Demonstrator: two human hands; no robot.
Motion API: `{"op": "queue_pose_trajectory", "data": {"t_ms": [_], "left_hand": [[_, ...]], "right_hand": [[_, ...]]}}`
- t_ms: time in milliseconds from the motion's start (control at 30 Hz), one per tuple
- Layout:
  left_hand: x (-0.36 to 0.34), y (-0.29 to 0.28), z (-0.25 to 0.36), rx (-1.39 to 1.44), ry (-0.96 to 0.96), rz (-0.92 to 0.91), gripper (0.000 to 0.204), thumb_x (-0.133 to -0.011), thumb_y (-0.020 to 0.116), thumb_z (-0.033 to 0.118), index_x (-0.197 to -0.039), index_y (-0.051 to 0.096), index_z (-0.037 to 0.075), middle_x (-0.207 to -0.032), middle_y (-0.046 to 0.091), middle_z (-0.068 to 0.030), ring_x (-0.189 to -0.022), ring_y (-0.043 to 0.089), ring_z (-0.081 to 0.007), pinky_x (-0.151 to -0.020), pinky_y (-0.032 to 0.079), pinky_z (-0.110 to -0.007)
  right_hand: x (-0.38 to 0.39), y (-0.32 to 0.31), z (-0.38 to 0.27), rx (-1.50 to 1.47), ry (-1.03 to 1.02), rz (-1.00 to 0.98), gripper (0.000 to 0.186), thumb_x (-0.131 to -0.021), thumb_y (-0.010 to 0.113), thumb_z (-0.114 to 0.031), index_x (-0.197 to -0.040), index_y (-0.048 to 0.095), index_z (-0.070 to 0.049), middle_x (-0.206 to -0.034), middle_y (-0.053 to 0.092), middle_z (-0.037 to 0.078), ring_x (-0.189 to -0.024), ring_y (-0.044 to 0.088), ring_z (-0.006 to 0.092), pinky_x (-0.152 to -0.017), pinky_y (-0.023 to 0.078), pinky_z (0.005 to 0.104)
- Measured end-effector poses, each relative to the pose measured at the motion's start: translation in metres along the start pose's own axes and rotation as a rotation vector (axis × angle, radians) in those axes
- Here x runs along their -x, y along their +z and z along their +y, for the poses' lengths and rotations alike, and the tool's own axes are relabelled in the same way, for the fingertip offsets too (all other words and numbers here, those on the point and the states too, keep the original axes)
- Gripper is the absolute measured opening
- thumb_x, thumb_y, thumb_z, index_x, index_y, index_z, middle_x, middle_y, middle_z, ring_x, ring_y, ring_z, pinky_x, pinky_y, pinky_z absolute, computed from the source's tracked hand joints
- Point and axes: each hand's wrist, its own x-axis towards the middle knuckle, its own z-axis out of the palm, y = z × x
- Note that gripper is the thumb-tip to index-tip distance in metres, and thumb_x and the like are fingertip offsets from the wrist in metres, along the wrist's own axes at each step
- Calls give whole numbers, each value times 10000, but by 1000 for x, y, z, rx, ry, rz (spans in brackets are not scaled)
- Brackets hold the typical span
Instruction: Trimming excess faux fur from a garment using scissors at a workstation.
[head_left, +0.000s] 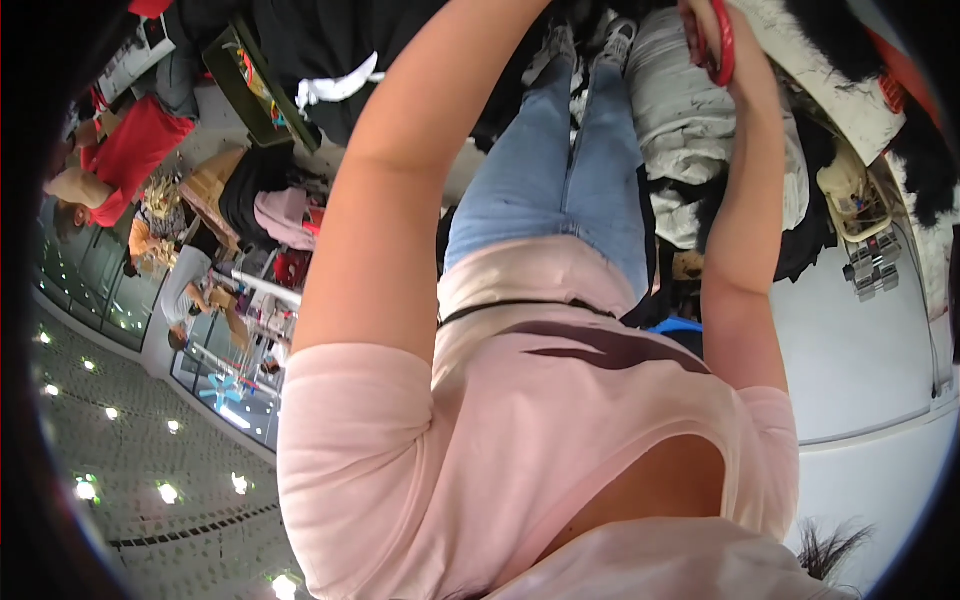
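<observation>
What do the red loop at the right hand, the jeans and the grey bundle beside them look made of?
Red loop: probably glossy plastic, by its shine and even colour. Jeans: likely matte denim, from the faded blue and seams. Grey bundle: seemingly matte fabric, as its folds suggest; fibre unclear.

Between the left arm (390, 170) and right forearm (745, 195) stand the legs (540, 155), with cloth (672, 110) just to their right, partly behind that forearm, while beyond the left arm lies a bin (232, 82) with things (262, 85) in it, and co-workers (185, 292) farther left.
</observation>
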Motion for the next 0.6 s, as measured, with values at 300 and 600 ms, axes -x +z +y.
{"op": "queue_pose_trajectory", "data": {"t_ms": [300,600], "left_hand": [[8,-8,4,217,-182,-84,219,-837,587,128,-965,621,-46,-887,618,-233,-826,598,-397,-713,485,-436],[7,3,-20,199,-209,-134,399,-821,660,301,-922,640,-84,-644,610,-190,-569,592,-325,-553,462,-358]], "right_hand": [[-5,0,13,101,74,41,607,-805,622,-604,-732,603,-1,-534,453,3,-498,455,124,-491,360,276],[-6,-1,18,199,27,49,578,-827,599,-593,-770,580,-18,-534,430,-2,-491,422,104,-476,345,251]]}}
